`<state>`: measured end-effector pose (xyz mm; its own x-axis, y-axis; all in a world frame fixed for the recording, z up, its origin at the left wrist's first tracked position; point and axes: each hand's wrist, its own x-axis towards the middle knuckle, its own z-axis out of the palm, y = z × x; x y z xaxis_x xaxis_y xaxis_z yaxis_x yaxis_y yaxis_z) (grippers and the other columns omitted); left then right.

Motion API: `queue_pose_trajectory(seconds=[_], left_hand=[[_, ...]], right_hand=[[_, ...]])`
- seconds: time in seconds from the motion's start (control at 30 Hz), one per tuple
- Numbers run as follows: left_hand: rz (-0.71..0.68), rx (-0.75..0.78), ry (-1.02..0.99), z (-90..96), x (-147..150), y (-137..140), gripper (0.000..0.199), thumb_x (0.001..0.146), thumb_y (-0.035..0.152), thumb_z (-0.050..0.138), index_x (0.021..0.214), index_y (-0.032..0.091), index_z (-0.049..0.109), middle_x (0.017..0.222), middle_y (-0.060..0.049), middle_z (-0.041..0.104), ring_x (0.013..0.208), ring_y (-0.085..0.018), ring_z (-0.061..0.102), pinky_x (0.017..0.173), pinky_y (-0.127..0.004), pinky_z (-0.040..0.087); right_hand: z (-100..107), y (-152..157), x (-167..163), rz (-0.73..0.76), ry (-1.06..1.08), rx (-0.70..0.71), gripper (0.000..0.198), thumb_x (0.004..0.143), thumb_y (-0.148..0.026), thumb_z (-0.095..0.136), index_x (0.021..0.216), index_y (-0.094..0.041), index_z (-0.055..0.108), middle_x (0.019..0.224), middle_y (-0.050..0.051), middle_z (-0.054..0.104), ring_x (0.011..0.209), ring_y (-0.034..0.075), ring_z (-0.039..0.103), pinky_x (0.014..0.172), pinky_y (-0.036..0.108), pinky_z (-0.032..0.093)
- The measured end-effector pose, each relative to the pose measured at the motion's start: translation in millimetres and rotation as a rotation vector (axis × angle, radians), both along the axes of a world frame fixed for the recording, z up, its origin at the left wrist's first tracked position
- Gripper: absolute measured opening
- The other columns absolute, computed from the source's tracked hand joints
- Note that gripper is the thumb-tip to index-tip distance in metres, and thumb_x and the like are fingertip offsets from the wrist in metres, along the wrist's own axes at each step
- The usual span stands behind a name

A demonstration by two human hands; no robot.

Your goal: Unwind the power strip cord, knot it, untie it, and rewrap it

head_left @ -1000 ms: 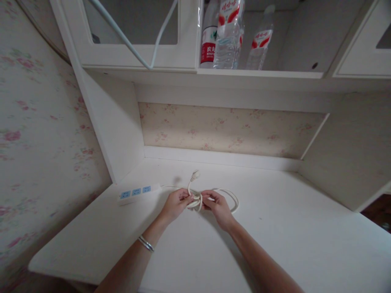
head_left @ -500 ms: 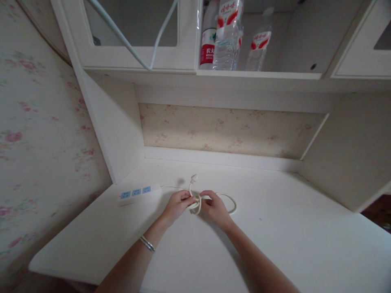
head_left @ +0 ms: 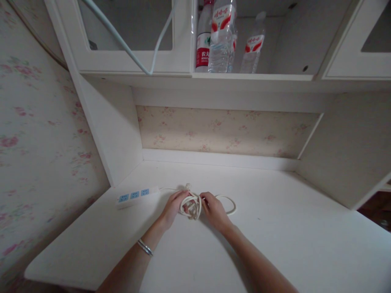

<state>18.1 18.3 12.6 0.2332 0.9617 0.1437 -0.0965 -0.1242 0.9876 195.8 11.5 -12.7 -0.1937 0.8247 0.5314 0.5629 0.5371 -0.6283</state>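
Between my hands is a loosely coiled white power cord (head_left: 195, 209), held just over the desk. My left hand (head_left: 173, 207) is closed on the coil's left side, its fingers partly hidden behind the loops. My right hand (head_left: 213, 208) pinches the coil's right side. The cord's plug (head_left: 188, 186) pokes up at the top of the coil. From behind my right hand a single loop of cord (head_left: 234, 206) curves out over the desk. To the left lies a white power strip (head_left: 134, 196) with blue sockets, its cord running toward the coil.
The white desk (head_left: 290, 244) stretches around my hands. Above it hangs a cabinet with plastic bottles (head_left: 220, 44) on an open shelf. A pale bent tube (head_left: 131, 55) hangs in front of the left cabinet door. Flowered wallpaper (head_left: 45, 162) covers the left wall.
The coil has opened into wider loops, with my left hand turned more around its side. The plug has dropped closer to the coil. The view has shifted slightly.
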Motion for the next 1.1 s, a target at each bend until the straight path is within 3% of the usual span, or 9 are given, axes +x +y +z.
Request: queue_pose_trajectory(seconds=[0.13, 0.2, 0.3, 0.47, 0.67, 0.83, 0.93, 1.03, 1.1], left_hand=[[0.044, 0.100, 0.125, 3.6, -3, -2, 0.042, 0.079, 0.052, 0.050, 0.087, 0.013, 0.063, 0.075, -0.004, 0.065, 0.058, -0.012, 0.054, 0.055, -0.023, 0.043], [0.131, 0.209, 0.244, 3.5, -2, -5, 0.041, 0.073, 0.049, 0.060, 0.096, 0.015, 0.061, 0.081, -0.003, 0.065, 0.066, -0.014, 0.057, 0.061, -0.024, 0.045], [0.281, 0.401, 0.457, 2.4, 4, -11, 0.055, 0.061, 0.043, 0.073, 0.109, 0.020, 0.056, 0.099, -0.005, 0.061, 0.086, -0.019, 0.058, 0.072, -0.028, 0.047], [0.380, 0.665, 0.713, 5.6, 12, -18, 0.018, 0.077, 0.034, 0.060, 0.091, 0.022, 0.062, 0.096, -0.004, 0.058, 0.093, -0.019, 0.055, 0.087, -0.033, 0.042], [0.454, 0.620, 0.824, -1.8, -1, -3, 0.013, 0.084, 0.025, 0.047, 0.088, 0.021, 0.059, 0.089, -0.003, 0.062, 0.088, -0.018, 0.056, 0.082, -0.030, 0.042], [0.465, 0.557, 0.907, -9.0, -6, 6, 0.016, 0.088, 0.026, 0.041, 0.086, 0.020, 0.056, 0.085, -0.004, 0.059, 0.083, -0.017, 0.056, 0.075, -0.028, 0.042], [0.424, 0.636, 0.939, -7.5, 0, 2, 0.017, 0.089, 0.025, 0.039, 0.084, 0.020, 0.054, 0.087, -0.004, 0.058, 0.086, -0.018, 0.055, 0.078, -0.029, 0.041], [0.411, 0.687, 0.985, -4.9, 3, -1, 0.020, 0.090, 0.022, 0.035, 0.083, 0.020, 0.054, 0.087, -0.004, 0.057, 0.087, -0.018, 0.054, 0.080, -0.030, 0.040], [0.416, 0.694, 1.009, -3.7, 2, 0, 0.021, 0.091, 0.022, 0.034, 0.085, 0.020, 0.054, 0.086, -0.004, 0.058, 0.086, -0.018, 0.054, 0.080, -0.030, 0.039]], right_hand=[[2, -2, 1, -0.062, -0.110, 0.026, 0.022, 0.092, -0.030, 0.036, 0.094, -0.019, 0.055, 0.086, 0.007, 0.061, 0.076, 0.017, 0.056, 0.068, 0.027, 0.040], [2, -3, 1, -0.093, -0.161, 0.043, 0.022, 0.093, -0.029, 0.035, 0.093, -0.019, 0.054, 0.085, 0.007, 0.061, 0.075, 0.016, 0.056, 0.067, 0.027, 0.039], [3, -5, -1, -0.101, -0.247, 0.081, 0.017, 0.092, -0.025, 0.037, 0.094, -0.018, 0.052, 0.085, 0.007, 0.060, 0.074, 0.017, 0.055, 0.065, 0.026, 0.038], [3, -8, -4, -0.077, -0.277, 0.116, 0.017, 0.092, -0.022, 0.035, 0.094, -0.018, 0.051, 0.084, 0.006, 0.058, 0.074, 0.017, 0.054, 0.065, 0.026, 0.037], [4, -6, -4, -0.028, -0.017, 0.031, 0.021, 0.093, -0.030, 0.033, 0.094, -0.019, 0.050, 0.084, 0.005, 0.056, 0.074, 0.016, 0.051, 0.068, 0.027, 0.038], [13, -4, -2, 0.091, 0.373, -0.231, 0.029, 0.088, -0.045, 0.042, 0.092, -0.019, 0.055, 0.076, 0.001, 0.055, 0.071, 0.015, 0.049, 0.064, 0.026, 0.038], [18, -4, -2, 0.193, 0.371, -0.349, 0.035, 0.084, -0.050, 0.048, 0.082, -0.018, 0.062, 0.072, 0.000, 0.056, 0.071, 0.015, 0.049, 0.066, 0.026, 0.036], [20, -5, -1, 0.203, 0.335, -0.335, 0.041, 0.082, -0.052, 0.050, 0.063, -0.017, 0.060, 0.064, 0.000, 0.052, 0.068, 0.014, 0.045, 0.066, 0.026, 0.033], [21, -6, 1, 0.238, 0.426, -0.360, 0.042, 0.083, -0.052, 0.050, 0.061, -0.017, 0.058, 0.065, 0.000, 0.051, 0.068, 0.014, 0.044, 0.068, 0.026, 0.033]])
